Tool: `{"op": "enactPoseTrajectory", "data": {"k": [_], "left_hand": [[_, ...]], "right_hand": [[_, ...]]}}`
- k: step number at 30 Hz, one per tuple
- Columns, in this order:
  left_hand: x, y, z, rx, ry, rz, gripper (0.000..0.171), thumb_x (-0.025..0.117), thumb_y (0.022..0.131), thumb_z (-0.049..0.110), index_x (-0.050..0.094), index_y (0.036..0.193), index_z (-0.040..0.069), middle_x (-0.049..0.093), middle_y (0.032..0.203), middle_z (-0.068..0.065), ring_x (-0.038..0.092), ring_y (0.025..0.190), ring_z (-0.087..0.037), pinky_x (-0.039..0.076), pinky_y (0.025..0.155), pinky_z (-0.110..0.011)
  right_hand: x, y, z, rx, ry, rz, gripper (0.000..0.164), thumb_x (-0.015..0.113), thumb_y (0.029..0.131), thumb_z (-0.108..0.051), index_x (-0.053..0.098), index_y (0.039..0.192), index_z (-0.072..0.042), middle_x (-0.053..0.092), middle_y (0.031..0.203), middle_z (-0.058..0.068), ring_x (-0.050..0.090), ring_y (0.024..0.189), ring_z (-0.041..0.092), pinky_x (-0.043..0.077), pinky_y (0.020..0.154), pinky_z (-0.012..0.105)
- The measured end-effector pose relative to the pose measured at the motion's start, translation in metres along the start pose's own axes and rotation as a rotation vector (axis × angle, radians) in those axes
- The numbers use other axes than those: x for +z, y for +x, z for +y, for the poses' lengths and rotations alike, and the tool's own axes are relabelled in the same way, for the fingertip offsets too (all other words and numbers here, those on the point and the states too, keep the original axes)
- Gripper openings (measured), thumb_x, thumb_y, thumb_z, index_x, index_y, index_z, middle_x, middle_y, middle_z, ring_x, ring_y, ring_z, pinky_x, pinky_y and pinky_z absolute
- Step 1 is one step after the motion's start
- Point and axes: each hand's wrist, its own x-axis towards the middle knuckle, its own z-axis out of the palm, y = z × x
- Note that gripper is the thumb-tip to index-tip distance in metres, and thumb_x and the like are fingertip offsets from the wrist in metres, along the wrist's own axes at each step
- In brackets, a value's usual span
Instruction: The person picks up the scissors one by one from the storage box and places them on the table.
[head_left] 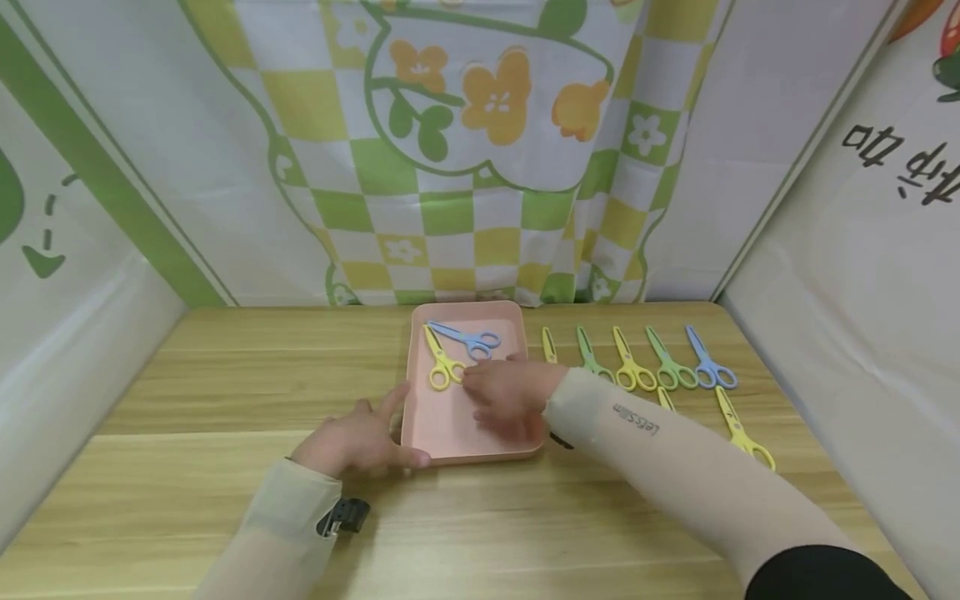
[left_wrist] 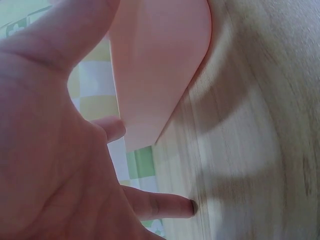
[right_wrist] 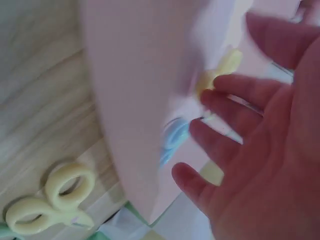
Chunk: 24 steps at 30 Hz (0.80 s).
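A pink tray lies on the table in the head view. Inside it, toward the far end, rest yellow scissors and blue scissors. My left hand touches the tray's near left side, thumb at the front corner and fingers spread along the wall. My right hand is over the tray's right half, close beside the yellow scissors' handles. In the right wrist view its fingers are fairly straight and apart, palm bare, with the blue handle beyond the fingertips.
Right of the tray stands a row of scissors: yellow, green, yellow, green and blue. Nearer lie yellow scissors and another yellow pair, partly hidden by my right forearm. A checked curtain hangs behind.
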Motion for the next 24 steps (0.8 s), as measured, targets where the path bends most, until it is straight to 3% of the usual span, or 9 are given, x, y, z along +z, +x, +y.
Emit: {"op": "enactPoseTrajectory", "data": {"k": [2, 4, 9, 11, 13, 15, 17, 22, 24], "left_hand": [[-0.001, -0.001, 0.0, 0.004, -0.001, -0.001, 0.126, 0.073, 0.07, 0.072, 0.002, 0.162, 0.023, 0.011, 0.148, -0.049, 0.031, 0.127, -0.067, 0.01, 0.106, -0.076], [-0.001, -0.001, 0.0, 0.006, 0.001, 0.0, 0.126, 0.073, 0.071, 0.072, 0.002, 0.162, 0.023, 0.011, 0.148, -0.049, 0.031, 0.127, -0.067, 0.01, 0.106, -0.076], [0.0, -0.001, 0.0, 0.005, -0.007, 0.003, 0.126, 0.073, 0.07, 0.072, 0.002, 0.162, 0.023, 0.011, 0.148, -0.049, 0.03, 0.125, -0.069, 0.011, 0.105, -0.077], [0.001, -0.001, -0.001, 0.002, -0.013, 0.004, 0.126, 0.073, 0.069, 0.072, 0.002, 0.162, 0.024, 0.01, 0.148, -0.049, 0.028, 0.125, -0.071, 0.013, 0.103, -0.078], [0.002, -0.001, -0.002, 0.004, -0.016, 0.003, 0.126, 0.074, 0.069, 0.071, 0.002, 0.162, 0.025, 0.01, 0.148, -0.048, 0.025, 0.127, -0.071, 0.011, 0.104, -0.078], [0.002, -0.001, -0.002, 0.005, -0.012, 0.0, 0.126, 0.073, 0.069, 0.071, 0.001, 0.162, 0.025, 0.01, 0.149, -0.048, 0.024, 0.128, -0.07, 0.009, 0.104, -0.077], [0.002, -0.001, -0.002, 0.008, -0.01, 0.0, 0.126, 0.073, 0.069, 0.071, 0.0, 0.162, 0.025, 0.01, 0.148, -0.048, 0.024, 0.129, -0.069, 0.007, 0.105, -0.076], [0.001, 0.0, -0.002, 0.012, -0.011, 0.001, 0.126, 0.073, 0.07, 0.071, 0.0, 0.162, 0.024, 0.011, 0.148, -0.048, 0.025, 0.132, -0.065, 0.005, 0.107, -0.074], [0.002, 0.001, -0.003, 0.014, -0.01, 0.004, 0.127, 0.073, 0.07, 0.071, 0.0, 0.162, 0.024, 0.012, 0.148, -0.048, 0.025, 0.132, -0.065, 0.006, 0.107, -0.075]], "right_hand": [[-0.002, 0.0, -0.003, 0.001, -0.013, 0.055, 0.033, 0.054, 0.102, -0.036, 0.06, 0.127, -0.015, 0.061, 0.124, 0.0, 0.054, 0.116, 0.017, 0.04, 0.101, 0.047], [-0.003, 0.0, -0.006, 0.018, -0.007, 0.088, 0.027, 0.055, 0.102, -0.032, 0.061, 0.124, -0.016, 0.062, 0.12, 0.0, 0.055, 0.112, 0.016, 0.042, 0.098, 0.045], [-0.002, -0.006, -0.012, 0.058, 0.009, -0.006, 0.042, 0.057, 0.101, -0.027, 0.053, 0.143, -0.022, 0.044, 0.152, 0.0, 0.048, 0.13, 0.021, 0.038, 0.108, 0.046], [-0.001, -0.008, -0.013, 0.054, 0.028, -0.033, 0.035, 0.06, 0.099, -0.025, 0.06, 0.133, -0.022, 0.056, 0.139, -0.001, 0.056, 0.117, 0.02, 0.044, 0.101, 0.041], [-0.003, -0.009, -0.011, 0.05, 0.061, -0.011, 0.023, 0.062, 0.097, -0.022, 0.064, 0.12, -0.019, 0.065, 0.115, -0.001, 0.059, 0.1, 0.017, 0.048, 0.091, 0.036], [-0.007, -0.008, -0.008, 0.075, 0.113, 0.045, 0.008, 0.062, 0.098, -0.022, 0.065, 0.102, -0.016, 0.062, 0.089, -0.002, 0.056, 0.082, 0.016, 0.049, 0.078, 0.033], [-0.012, -0.006, -0.004, 0.142, 0.167, 0.082, 0.013, 0.063, 0.097, -0.023, 0.064, 0.089, -0.013, 0.056, 0.074, -0.002, 0.052, 0.069, 0.015, 0.047, 0.066, 0.031], [-0.019, 0.004, 0.005, 0.336, 0.228, 0.072, 0.021, 0.067, 0.09, -0.016, 0.06, 0.07, -0.01, 0.052, 0.064, 0.0, 0.046, 0.055, 0.013, 0.04, 0.051, 0.026], [-0.017, 0.008, 0.007, 0.376, 0.199, 0.045, 0.013, 0.069, 0.085, -0.01, 0.061, 0.074, -0.011, 0.057, 0.07, 0.001, 0.05, 0.061, 0.015, 0.044, 0.061, 0.028]]}}
